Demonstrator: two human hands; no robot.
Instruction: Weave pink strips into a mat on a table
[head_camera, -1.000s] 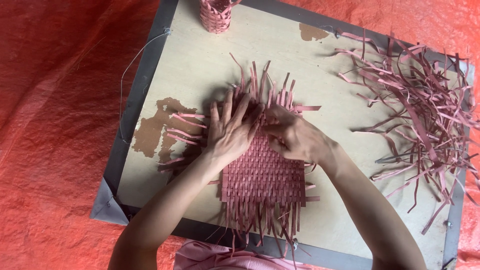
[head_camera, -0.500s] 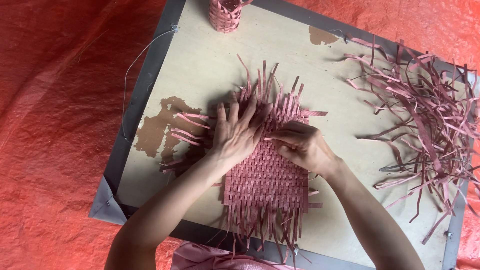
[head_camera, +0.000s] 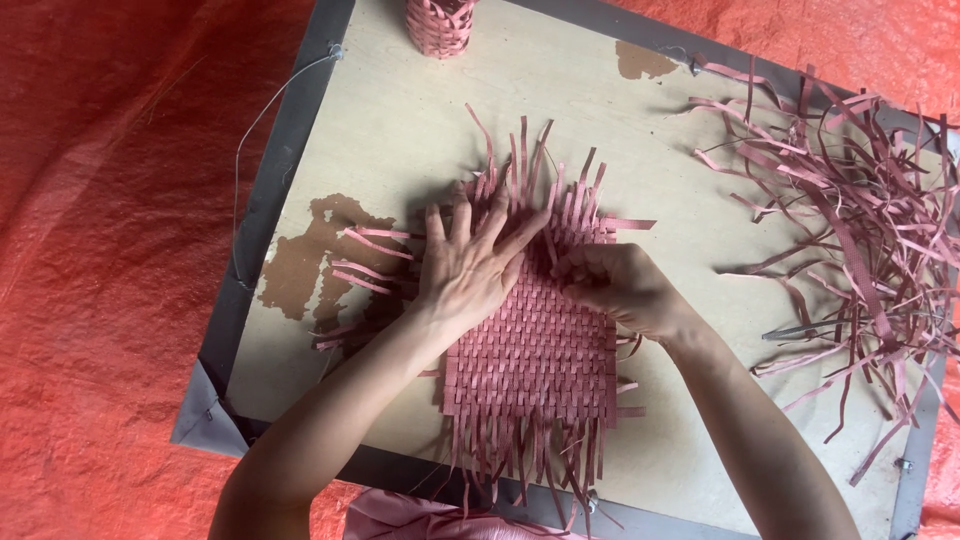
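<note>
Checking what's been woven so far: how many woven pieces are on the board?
2. A flat pink woven mat lies mid-board under the left hand and right hand; a small woven basket stands at the top edge, partly cut off.

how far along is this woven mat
Done: a tight woven panel fills the mat's near part. In hand: the left hand presses flat on the weave while the right hand pinches a strip at the far edge. Left: loose strip ends stick out unwoven on every side, and a pile of spare strips lies on the board.
</note>
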